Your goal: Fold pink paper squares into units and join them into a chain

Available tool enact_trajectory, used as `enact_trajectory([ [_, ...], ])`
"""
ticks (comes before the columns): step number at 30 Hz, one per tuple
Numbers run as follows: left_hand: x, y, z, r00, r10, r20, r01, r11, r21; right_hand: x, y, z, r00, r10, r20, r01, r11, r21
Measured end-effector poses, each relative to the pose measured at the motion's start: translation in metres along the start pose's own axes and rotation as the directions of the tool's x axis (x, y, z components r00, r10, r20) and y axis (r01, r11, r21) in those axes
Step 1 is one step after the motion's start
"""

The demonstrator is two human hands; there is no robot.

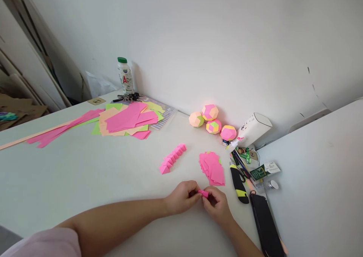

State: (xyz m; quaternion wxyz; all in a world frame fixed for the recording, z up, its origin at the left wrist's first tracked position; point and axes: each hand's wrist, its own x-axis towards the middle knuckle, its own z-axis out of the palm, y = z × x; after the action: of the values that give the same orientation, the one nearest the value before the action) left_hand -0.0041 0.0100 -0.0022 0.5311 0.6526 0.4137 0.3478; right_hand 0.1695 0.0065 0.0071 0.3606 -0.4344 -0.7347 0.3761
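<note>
A small folded piece of pink paper (203,193) is pinched between my two hands near the front of the table. My left hand (181,197) grips its left end with thumb and fingertips. On its right end, the thumb and fingers of my right hand (217,206) are closed. Just beyond my hands, a row of folded pink paper units (172,158) lies slantwise on the table. To the right of that row is a loose stack of pink paper pieces (212,168), with bits of green showing at its edge.
Several paper balls (210,112) sit against the wall. A pile of coloured paper (127,120) and long strips (65,130) lie at the back left, near a white bottle (125,77). On the right are a utility knife (238,183), a black phone-like object (266,225) and a white cylinder (253,128).
</note>
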Motion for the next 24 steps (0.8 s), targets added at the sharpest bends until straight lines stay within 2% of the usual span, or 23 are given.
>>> enact_trajectory([
  [4,0.0,0.001,0.001,1.0,0.016,0.001,-0.016,1.0,0.02,0.001,-0.003,0.0,1.0,-0.01,-0.004,0.01,0.999,-0.031],
  [8,0.0,-0.001,0.002,0.993,0.121,0.004,-0.121,0.991,0.054,0.002,-0.002,-0.001,1.0,0.004,0.001,-0.004,1.0,-0.029],
  [11,0.0,-0.004,0.003,0.988,0.153,-0.004,-0.152,0.984,0.087,0.001,0.001,-0.001,1.0,0.028,0.003,-0.028,1.0,-0.007],
  [17,0.0,-0.006,0.002,0.99,0.136,0.028,-0.138,0.982,0.128,0.0,0.006,-0.001,0.997,0.081,0.019,-0.083,0.992,0.096],
  [24,0.0,-0.003,-0.001,0.998,0.05,0.042,-0.052,0.997,0.058,-0.001,0.007,-0.004,0.977,0.202,0.068,-0.213,0.943,0.256],
])
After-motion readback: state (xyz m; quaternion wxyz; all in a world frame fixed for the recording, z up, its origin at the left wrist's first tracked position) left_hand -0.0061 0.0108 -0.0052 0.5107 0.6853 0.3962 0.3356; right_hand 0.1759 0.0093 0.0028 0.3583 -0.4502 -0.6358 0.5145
